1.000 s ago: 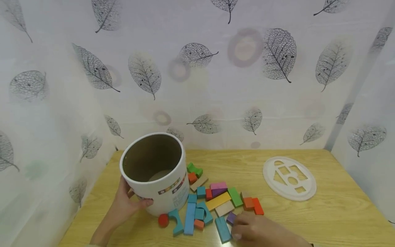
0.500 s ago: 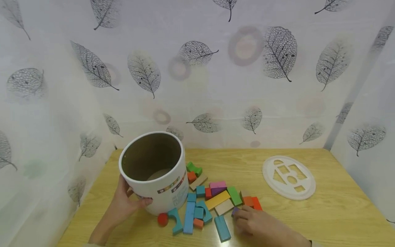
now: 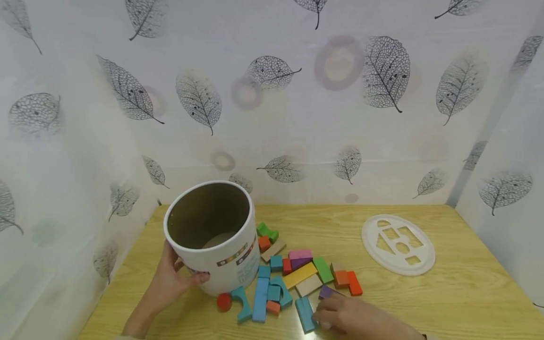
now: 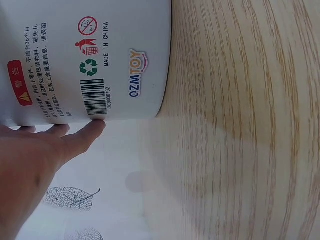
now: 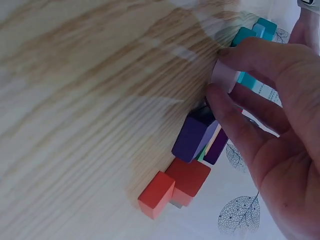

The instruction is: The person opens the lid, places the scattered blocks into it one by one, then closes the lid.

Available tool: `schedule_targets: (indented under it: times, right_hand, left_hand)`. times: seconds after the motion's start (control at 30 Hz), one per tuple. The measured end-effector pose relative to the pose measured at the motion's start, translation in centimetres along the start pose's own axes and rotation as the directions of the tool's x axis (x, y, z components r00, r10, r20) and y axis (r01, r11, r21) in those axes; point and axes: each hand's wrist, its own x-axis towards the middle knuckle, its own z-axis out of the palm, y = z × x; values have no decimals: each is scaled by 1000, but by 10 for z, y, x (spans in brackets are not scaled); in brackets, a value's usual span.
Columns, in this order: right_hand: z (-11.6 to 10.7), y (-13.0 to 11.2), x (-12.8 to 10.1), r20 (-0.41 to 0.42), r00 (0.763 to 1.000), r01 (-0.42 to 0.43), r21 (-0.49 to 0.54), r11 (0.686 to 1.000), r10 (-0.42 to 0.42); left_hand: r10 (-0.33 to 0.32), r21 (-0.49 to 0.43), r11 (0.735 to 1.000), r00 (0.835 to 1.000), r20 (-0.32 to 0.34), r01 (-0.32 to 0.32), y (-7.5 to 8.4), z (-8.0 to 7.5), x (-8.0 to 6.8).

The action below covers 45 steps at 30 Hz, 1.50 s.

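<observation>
A white round bucket (image 3: pixel 231 271) stands on the left side of the table, its mouth open toward me. My left hand (image 3: pixel 172 288) holds its side, thumb in front and the other fingers round the back; in the left wrist view the fingertips (image 4: pixel 97 127) touch its printed wall. Just right of the blocks, my right hand (image 3: pixel 350 314) is at a blue rectangular block (image 3: pixel 305 311). The right wrist view shows thumb and forefinger pinching the block's pale-looking end (image 5: pixel 224 77). Beside these fingers lies a purple block (image 5: pixel 194 134), partly behind the hand in the head view.
Several coloured wooden blocks lie between bucket and right hand, among them a yellow bar (image 3: pixel 300 276), a green block (image 3: pixel 324 270) and a red block (image 3: pixel 354 283). A red round block (image 3: pixel 224 302) sits before the bucket. A white lid with shaped holes (image 3: pixel 414 264) lies back right.
My right hand moved away from me with the purple block, left it turned near the orange block, and came back left to the blue block. The left hand keeps its hold on the bucket.
</observation>
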Motion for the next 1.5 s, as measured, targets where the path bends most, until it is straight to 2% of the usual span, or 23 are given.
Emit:
schedule_targets:
  times: [0.2, 0.3, 0.4, 0.47, 0.53, 0.7, 0.87, 1.03, 1.07, 1.2, 1.3, 1.5]
  right_hand:
    - [-4, -4, 3, -24, 1000, -5, 5, 1000, 5]
    - [-9, -5, 3, -48, 999, -18, -33, 999, 16]
    - [-14, -1, 5, -108, 994, -24, -53, 998, 18]
    - [-18, 2, 9, -171, 985, 2, -63, 998, -13]
    - [-22, 6, 14, -243, 968, 34, -93, 995, -56]
    - [-43, 13, 34, -349, 929, 58, -197, 979, -125]
    - [-69, 19, 63, -450, 881, 74, -180, 981, -149]
    - [-96, 19, 90, -518, 831, 137, -164, 977, -204]
    - [-101, 19, 95, -528, 818, 157, -173, 972, -227]
    - [-120, 17, 118, -573, 743, 244, -247, 938, -345]
    - [-133, 14, 133, -592, 706, 275, -276, 921, -389]
    - [-151, 5, 154, -592, 693, 300, -282, 911, -412]
  left_hand:
    - [2, 2, 1000, 1000, -3, -2, 1, 1, 0]
    - [-1, 5, 1000, 1000, -3, 1, 1, 1, 1]
    - [8, 3, 1000, 1000, -3, -8, 1, 1, 1]
    - [15, 2, 1000, 1000, -2, -15, 1, 1, 2]
    - [20, 4, 1000, 1000, -4, -20, 2, 0, 2]
    - [2, 13, 1000, 1000, -21, -1, 3, -1, 0]
    - [-14, 10, 1000, 1000, -18, 14, 2, -1, -1]
    - [-14, -2, 1000, 1000, -15, 13, 1, 0, -2]
    - [-13, -5, 1000, 1000, -15, 13, 1, 0, -2]
    - [-10, -11, 1000, 1000, -10, 10, 1, 0, -3]
    - [-15, -15, 1000, 1000, -5, 15, 2, 0, -2]
    - [-17, -18, 1000, 1000, -2, 17, 2, 0, -2]
